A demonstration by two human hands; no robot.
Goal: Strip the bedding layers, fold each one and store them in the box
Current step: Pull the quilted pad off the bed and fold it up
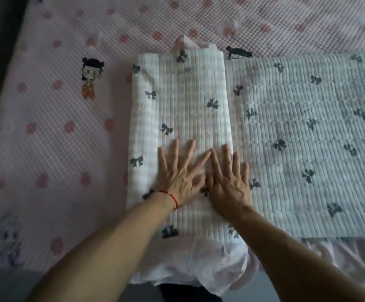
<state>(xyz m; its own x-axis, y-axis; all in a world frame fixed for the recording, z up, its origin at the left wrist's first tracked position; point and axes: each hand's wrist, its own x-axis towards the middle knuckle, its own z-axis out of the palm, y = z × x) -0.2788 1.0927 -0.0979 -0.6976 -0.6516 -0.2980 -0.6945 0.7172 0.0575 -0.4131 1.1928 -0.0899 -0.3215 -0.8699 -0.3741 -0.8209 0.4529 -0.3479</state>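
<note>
Pressing flat with fingers spread, the left hand [180, 177] and right hand [229, 182] rest side by side on the folded quilt [181, 101], gripping nothing. It lies on the pink bed sheet [57, 131], its unfolded part stretching right.

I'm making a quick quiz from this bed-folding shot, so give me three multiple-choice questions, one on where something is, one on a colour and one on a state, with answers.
1. Where does the cartoon girl print lie relative to the folded quilt?
A. left of it
B. on top of it
C. right of it

2. What colour is the wrist string?
A. blue
B. red
C. green

3. How are the left hand and right hand placed?
A. gripping a corner
B. lifted clear
C. flat, fingers spread, on the quilt

Answers: 1 A, the print sits on the pink sheet to the quilt's left. 2 B, a red thread circles the left wrist. 3 C, both palms lie on the folded part.
</note>
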